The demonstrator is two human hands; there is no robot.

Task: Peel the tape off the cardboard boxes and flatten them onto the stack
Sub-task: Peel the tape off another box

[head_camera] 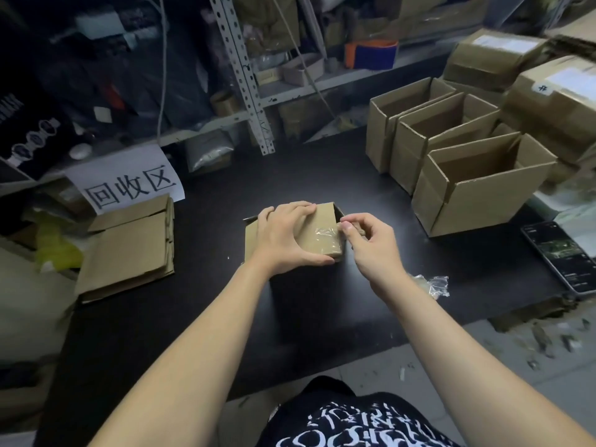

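Cardboard box (pixel 322 230), small and mid-worktop, is half hidden under the left hand (pixel 283 237), whose fingers and thumb clasp its top and near side. The clear tape (pixel 325 235) across it is hard to trace; the right hand (pixel 367 240) pinches its end at the box's right edge. What the box holds cannot be seen. Three open boxes (pixel 477 188) near the far right corner show only brown inner walls. The flattened stack (pixel 129 253) lies at the left edge, with crumpled tape (pixel 435 283) and a phone (pixel 561 256) toward the right edge.
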